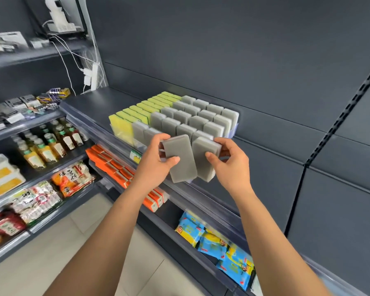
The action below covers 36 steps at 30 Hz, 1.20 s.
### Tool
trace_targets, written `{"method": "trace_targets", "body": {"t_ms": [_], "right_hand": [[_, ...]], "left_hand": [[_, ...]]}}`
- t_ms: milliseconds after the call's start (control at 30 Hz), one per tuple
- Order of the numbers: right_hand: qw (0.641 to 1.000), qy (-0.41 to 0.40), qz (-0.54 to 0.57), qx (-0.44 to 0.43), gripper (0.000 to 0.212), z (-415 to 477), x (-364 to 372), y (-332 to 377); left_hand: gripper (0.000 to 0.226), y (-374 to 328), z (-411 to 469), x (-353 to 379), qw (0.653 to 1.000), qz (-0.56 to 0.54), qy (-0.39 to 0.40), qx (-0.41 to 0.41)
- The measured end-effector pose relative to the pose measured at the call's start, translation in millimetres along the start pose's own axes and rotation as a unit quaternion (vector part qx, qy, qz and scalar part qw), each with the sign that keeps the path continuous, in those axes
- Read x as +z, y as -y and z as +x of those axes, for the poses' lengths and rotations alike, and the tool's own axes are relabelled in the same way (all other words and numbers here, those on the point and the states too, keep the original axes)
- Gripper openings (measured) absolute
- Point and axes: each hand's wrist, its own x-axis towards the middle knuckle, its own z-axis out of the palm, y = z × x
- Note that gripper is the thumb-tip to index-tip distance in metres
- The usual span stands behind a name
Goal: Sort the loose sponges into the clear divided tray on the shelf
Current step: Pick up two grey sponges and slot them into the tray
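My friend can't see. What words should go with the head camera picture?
The left hand holds a grey sponge and the right hand holds a second sponge in front of a clear tray on a dark shelf. Rows of grey sponges and one yellow-green row stand in the tray. Bottles sit lower down.

The front of the clear divided tray (233, 130) is hidden behind the left hand (156, 165), the right hand (231, 163), the left grey sponge (181, 161) and the right grey sponge (205, 159) held before it, and the bottles (49, 144) and packets (73, 178) below and left of the tray are blurred, their labels not to be read.
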Motion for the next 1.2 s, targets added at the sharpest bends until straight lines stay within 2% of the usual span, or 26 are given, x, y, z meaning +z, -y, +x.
{"method": "trace_targets", "body": {"t_ms": [167, 300, 400, 767, 933, 1033, 1200], "right_hand": [[1.000, -0.009, 0.001, 0.005, 0.031, 23, 28, 5], [0.999, -0.019, -0.007, 0.026, 0.031, 32, 41, 4], [0.999, -0.026, -0.020, 0.038, 0.031, 37, 51, 2], [0.986, -0.116, -0.085, 0.087, 0.034, 26, 72, 13], [0.973, -0.136, -0.172, 0.073, 0.033, 20, 83, 15], [0.963, -0.119, -0.234, 0.065, 0.034, 22, 91, 13], [0.950, -0.079, -0.285, 0.102, 0.034, 22, 103, 1]], "left_hand": [[0.048, 8, 34, -19, 0.996, 0.071, -0.009, 0.047], [0.053, 14, 56, -27, 0.994, 0.080, 0.008, 0.074], [0.061, 20, 72, -32, 0.991, 0.079, 0.039, 0.099], [0.056, 35, 118, -43, 0.974, 0.065, 0.159, 0.144], [0.056, 40, 126, -46, 0.962, 0.076, 0.199, 0.173], [0.057, 42, 129, -48, 0.955, 0.082, 0.213, 0.191], [0.056, 45, 133, -46, 0.945, 0.112, 0.210, 0.222]]}}
